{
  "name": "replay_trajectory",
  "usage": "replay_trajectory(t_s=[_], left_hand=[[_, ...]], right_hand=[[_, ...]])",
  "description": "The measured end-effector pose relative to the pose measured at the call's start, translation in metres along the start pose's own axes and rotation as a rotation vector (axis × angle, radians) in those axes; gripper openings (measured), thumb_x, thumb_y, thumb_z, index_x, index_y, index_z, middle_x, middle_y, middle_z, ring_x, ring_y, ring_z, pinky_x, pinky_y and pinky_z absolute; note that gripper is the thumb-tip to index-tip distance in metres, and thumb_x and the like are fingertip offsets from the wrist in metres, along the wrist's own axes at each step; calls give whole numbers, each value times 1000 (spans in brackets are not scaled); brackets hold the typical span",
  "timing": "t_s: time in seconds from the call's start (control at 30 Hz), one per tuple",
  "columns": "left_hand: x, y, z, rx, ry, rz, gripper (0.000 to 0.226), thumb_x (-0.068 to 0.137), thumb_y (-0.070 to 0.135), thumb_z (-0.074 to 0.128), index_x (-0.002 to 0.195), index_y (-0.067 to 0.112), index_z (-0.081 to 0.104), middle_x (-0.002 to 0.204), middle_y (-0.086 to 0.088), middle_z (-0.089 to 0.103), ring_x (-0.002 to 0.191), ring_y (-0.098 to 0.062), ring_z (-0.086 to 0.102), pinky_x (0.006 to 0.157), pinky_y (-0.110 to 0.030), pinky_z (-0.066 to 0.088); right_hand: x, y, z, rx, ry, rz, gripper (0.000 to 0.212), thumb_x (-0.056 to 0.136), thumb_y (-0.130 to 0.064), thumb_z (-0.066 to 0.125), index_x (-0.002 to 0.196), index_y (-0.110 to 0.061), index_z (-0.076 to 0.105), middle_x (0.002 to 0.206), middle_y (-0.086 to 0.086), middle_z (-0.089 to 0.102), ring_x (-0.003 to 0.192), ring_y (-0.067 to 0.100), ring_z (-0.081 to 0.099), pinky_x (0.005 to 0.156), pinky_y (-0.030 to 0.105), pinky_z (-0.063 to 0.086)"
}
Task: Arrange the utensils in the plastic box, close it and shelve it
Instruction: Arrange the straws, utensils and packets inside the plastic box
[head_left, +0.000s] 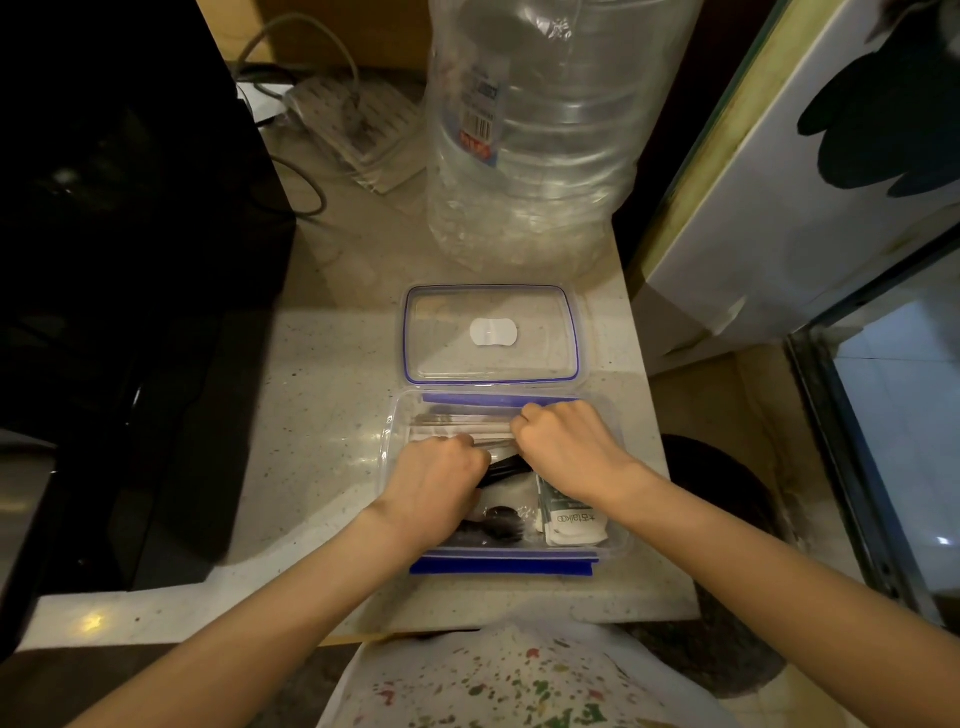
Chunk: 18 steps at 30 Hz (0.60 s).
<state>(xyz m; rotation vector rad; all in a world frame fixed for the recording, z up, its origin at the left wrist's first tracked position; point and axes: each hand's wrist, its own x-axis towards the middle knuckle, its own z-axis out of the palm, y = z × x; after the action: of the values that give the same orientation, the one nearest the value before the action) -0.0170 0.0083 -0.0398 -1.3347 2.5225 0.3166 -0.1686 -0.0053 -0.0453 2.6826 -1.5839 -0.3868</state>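
A clear plastic box (400, 415) with blue clips sits open on the pale counter, its lid (491, 332) lying flat just behind it. Both hands are inside the box. My left hand (436, 483) has its fingers curled round black plastic utensils (501, 467) in the middle. My right hand (566, 447) grips wrapped utensils (457, 428) along the far side of the box. More black cutlery (498, 522) lies at the near side, and white sachets (576, 525) fill the near right corner.
A large clear water bottle (530, 130) stands right behind the lid. A black appliance (119, 260) fills the left side. A power strip (358, 130) with cables lies at the back. A white cabinet (779, 208) borders the counter on the right.
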Motion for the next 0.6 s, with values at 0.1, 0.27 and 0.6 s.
replay_trajectory(t_s=[0.1,0.27,0.6], left_hand=[[-2,1,1,11,-2,-18,18,91,15,46,105,12,57,109,-8,62,95,-29,63,73,-37,49],[-4,-3,-1,-108,9,-23,23,88,25,50,106,12,58,111,-7,60,98,-28,61,77,-38,49],[-37,-30,-31,33,109,214,5,72,23,72,76,21,73,77,3,71,79,-16,63,57,-24,52]], right_hand=[[0,2,8,27,53,37,31,32,-7,87,46,-14,61,44,0,56,31,17,51,36,17,24],[-5,2,15,84,47,61,19,59,-3,79,70,-11,65,63,3,65,49,20,61,42,24,40],[-31,-1,-23,644,-98,-56,23,90,-29,57,107,-18,68,103,-2,69,91,11,63,83,28,52]])
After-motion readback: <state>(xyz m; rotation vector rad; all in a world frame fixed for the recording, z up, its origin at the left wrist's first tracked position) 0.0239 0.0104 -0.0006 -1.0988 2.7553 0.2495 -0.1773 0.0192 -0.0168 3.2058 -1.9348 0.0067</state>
